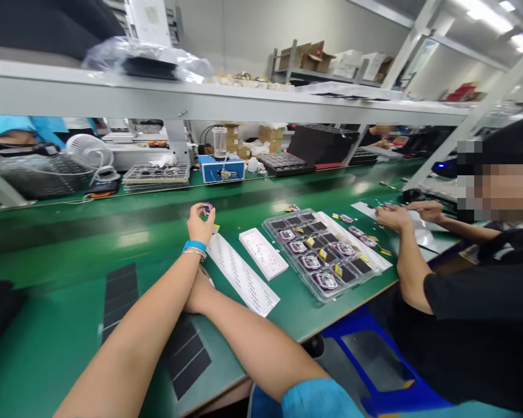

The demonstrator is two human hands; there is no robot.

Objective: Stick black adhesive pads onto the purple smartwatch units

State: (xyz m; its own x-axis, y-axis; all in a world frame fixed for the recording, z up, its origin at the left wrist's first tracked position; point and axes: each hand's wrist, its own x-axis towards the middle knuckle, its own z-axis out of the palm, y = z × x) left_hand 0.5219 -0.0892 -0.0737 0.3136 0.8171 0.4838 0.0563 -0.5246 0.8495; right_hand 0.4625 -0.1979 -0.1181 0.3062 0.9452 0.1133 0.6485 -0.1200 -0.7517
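My left hand (200, 225) is raised over the bench, its thumb and fingers pinching a small rounded electronic module with a purple rim (207, 209). Below the left wrist lies my right hand (199, 291), mostly covered by the left forearm, so its fingers are hidden. A white strip printed with rows of small marks (239, 273) runs beside both hands. To its right is a shallow white box (264, 253) with tiny pieces in it. A clear compartment tray (320, 295) holds several similar purple-rimmed modules (310, 261), yellow tabs and black pads.
Black sheets in strips (121, 290) lie under and beside my forearms. On the right, a co-worker's hands (394, 217) handle small parts near loose modules (356, 231). A shelf beam (244, 107) crosses above the bench. Behind stand a blue device (221, 168) and a white fan (89, 152).
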